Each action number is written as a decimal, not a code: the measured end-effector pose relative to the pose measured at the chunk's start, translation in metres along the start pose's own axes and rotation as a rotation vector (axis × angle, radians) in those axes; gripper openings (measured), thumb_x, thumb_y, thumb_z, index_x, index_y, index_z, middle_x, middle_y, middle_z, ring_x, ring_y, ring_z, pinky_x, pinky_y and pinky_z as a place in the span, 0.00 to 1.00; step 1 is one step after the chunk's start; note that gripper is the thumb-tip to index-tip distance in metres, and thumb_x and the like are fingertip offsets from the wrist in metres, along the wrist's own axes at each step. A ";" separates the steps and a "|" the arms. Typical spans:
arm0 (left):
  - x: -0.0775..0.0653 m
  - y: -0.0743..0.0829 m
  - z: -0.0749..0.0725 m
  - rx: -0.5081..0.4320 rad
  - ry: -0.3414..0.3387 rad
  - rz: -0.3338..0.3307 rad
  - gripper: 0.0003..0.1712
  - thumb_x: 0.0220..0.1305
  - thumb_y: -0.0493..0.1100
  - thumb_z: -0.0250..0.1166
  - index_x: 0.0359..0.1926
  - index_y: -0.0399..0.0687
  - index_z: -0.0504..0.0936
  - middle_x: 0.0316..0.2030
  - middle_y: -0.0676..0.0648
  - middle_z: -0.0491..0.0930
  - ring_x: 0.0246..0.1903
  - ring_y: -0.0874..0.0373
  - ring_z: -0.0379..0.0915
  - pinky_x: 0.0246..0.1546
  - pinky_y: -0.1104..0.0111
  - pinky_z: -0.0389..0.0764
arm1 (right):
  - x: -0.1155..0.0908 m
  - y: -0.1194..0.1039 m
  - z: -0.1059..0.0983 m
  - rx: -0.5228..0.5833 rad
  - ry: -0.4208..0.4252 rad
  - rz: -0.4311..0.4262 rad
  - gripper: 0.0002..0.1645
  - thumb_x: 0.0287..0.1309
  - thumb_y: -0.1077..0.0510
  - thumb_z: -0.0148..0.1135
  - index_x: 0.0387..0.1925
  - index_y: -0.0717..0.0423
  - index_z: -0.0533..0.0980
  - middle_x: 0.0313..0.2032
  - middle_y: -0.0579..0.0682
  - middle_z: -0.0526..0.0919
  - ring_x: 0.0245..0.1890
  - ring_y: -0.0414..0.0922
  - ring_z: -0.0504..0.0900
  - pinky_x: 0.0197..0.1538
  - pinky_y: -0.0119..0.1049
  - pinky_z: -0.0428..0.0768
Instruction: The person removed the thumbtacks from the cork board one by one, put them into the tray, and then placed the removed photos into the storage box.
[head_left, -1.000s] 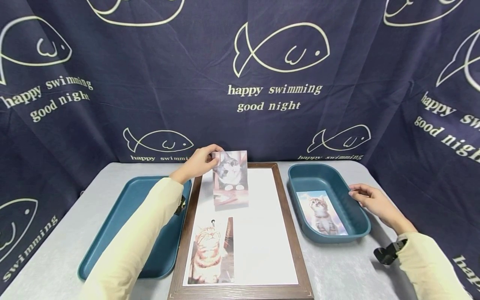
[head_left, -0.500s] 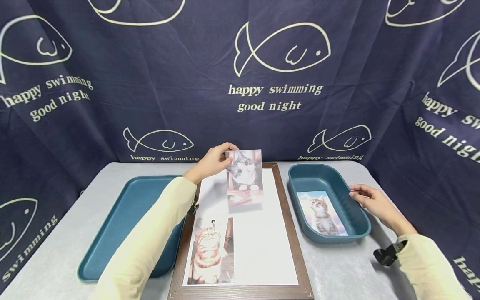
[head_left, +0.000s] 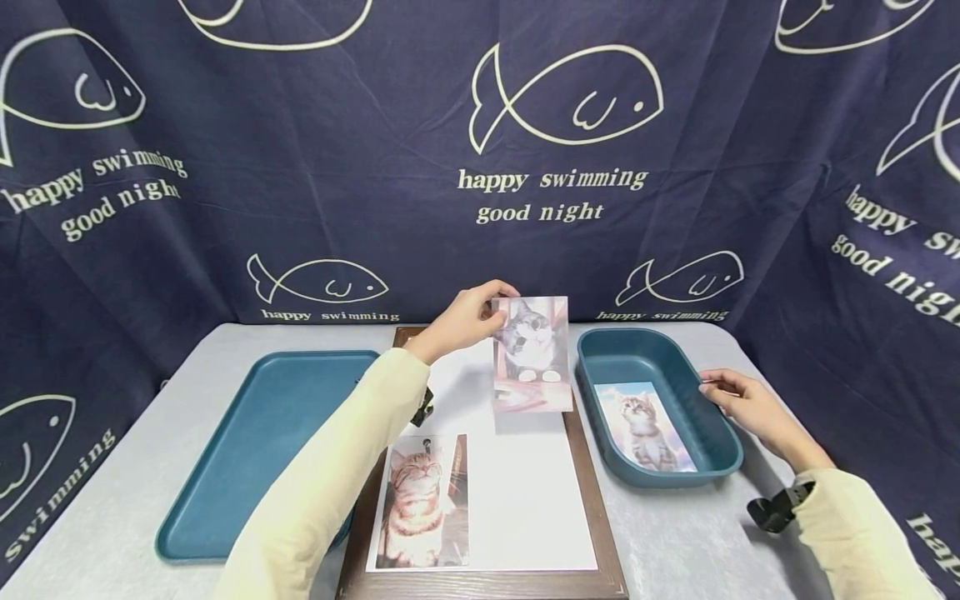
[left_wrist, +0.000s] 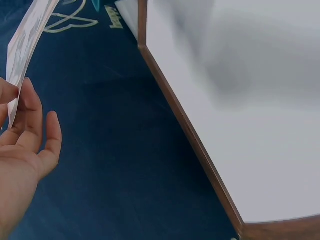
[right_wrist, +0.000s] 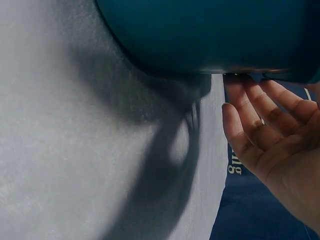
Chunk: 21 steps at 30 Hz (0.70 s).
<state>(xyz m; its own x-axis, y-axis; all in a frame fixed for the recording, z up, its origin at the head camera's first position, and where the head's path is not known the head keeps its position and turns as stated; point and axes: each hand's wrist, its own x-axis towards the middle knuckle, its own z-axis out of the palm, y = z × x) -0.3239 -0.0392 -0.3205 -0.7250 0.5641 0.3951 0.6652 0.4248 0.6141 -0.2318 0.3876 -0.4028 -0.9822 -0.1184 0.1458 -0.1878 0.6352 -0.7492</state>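
My left hand (head_left: 468,318) pinches the upper left corner of a photo (head_left: 536,354) of a grey-and-white cat, held up above the right side of a framed white board (head_left: 525,500). In the left wrist view the photo (left_wrist: 27,47) is seen nearly edge-on between thumb and fingers. A second photo (head_left: 416,508), of an orange cat, lies at the board's lower left. My right hand (head_left: 750,408) holds the right rim of a deep teal tub (head_left: 720,442); the right wrist view hides its fingertips behind the tub wall. Inside the tub lies a kitten photo (head_left: 645,429).
A shallow teal tray (head_left: 255,450) lies left of the board, partly covered by my left sleeve (head_left: 322,492). The grey table (head_left: 675,542) ends at a dark blue fish-print curtain (head_left: 555,250). A small black pin-like mark (head_left: 427,443) shows at the orange cat photo's top.
My left hand has carried the grey-and-white cat photo to the right across the top of the board, towards the tub. The right hand and tub have stayed in place.
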 end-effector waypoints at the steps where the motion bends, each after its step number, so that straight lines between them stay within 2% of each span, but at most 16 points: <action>1: 0.002 0.002 0.002 -0.002 -0.001 0.005 0.17 0.59 0.33 0.53 0.50 0.46 0.74 0.14 0.53 0.60 0.14 0.63 0.56 0.20 0.74 0.63 | 0.000 0.000 0.000 0.000 -0.001 0.000 0.22 0.63 0.59 0.50 0.51 0.75 0.65 0.32 0.26 0.73 0.29 0.27 0.70 0.29 0.26 0.71; 6: 0.009 0.013 0.014 -0.007 -0.004 0.023 0.17 0.59 0.32 0.52 0.49 0.46 0.74 0.18 0.52 0.66 0.16 0.63 0.59 0.21 0.75 0.64 | 0.000 0.001 0.000 0.001 0.001 0.008 0.22 0.63 0.58 0.50 0.51 0.75 0.65 0.31 0.26 0.73 0.27 0.28 0.70 0.28 0.26 0.70; 12: 0.017 0.024 0.027 -0.014 -0.006 0.010 0.18 0.58 0.33 0.53 0.50 0.47 0.74 0.21 0.51 0.68 0.19 0.62 0.60 0.23 0.76 0.64 | 0.000 -0.001 0.001 0.003 0.004 0.010 0.22 0.63 0.59 0.51 0.50 0.75 0.65 0.30 0.26 0.73 0.27 0.28 0.70 0.28 0.26 0.70; 21: 0.028 0.040 0.050 -0.059 -0.013 -0.003 0.19 0.58 0.33 0.52 0.52 0.48 0.73 0.17 0.51 0.62 0.17 0.62 0.59 0.22 0.76 0.63 | 0.001 0.000 0.000 -0.029 -0.001 -0.005 0.22 0.63 0.59 0.50 0.51 0.74 0.66 0.32 0.27 0.73 0.27 0.28 0.70 0.28 0.26 0.71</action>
<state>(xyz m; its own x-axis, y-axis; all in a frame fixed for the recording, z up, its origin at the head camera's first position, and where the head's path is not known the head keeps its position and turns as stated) -0.3092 0.0289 -0.3186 -0.7242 0.5725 0.3844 0.6511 0.3840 0.6547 -0.2329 0.3876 -0.4027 -0.9812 -0.1225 0.1494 -0.1930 0.6561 -0.7296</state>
